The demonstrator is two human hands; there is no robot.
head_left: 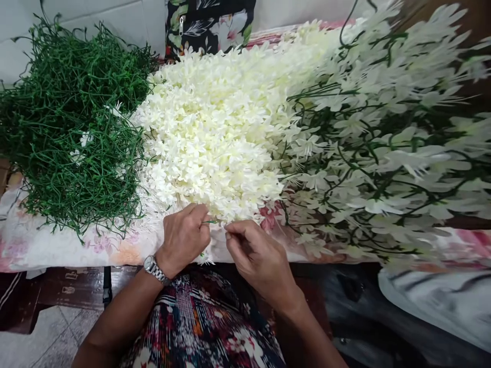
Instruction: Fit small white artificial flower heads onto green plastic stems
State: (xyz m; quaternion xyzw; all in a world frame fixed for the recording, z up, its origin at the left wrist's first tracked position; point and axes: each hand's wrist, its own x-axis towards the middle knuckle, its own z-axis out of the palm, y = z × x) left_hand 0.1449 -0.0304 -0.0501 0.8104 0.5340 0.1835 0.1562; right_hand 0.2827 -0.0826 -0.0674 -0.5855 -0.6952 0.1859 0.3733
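Observation:
My left hand (186,232), with a watch at the wrist, is closed in a fist at the table's front edge. A thin green artificial flower stem (209,222) sticks out of it to the right. Facing it, my right hand (257,250) pinches thumb and forefinger together at a tiny whitish piece (225,227), too small to name, close to the stem's end. Just beyond both hands lies a broad heap of loose cream-white fabric petals (218,138). White thread-like stamens (149,204) are strewn left of my left hand.
A tall pile of green plastic stems (76,122) fills the left side. On the right spread white flower sprays (376,143) with dark green stems. A black floral bag (210,25) stands behind the petals. A flower-patterned cloth (115,250) covers the table.

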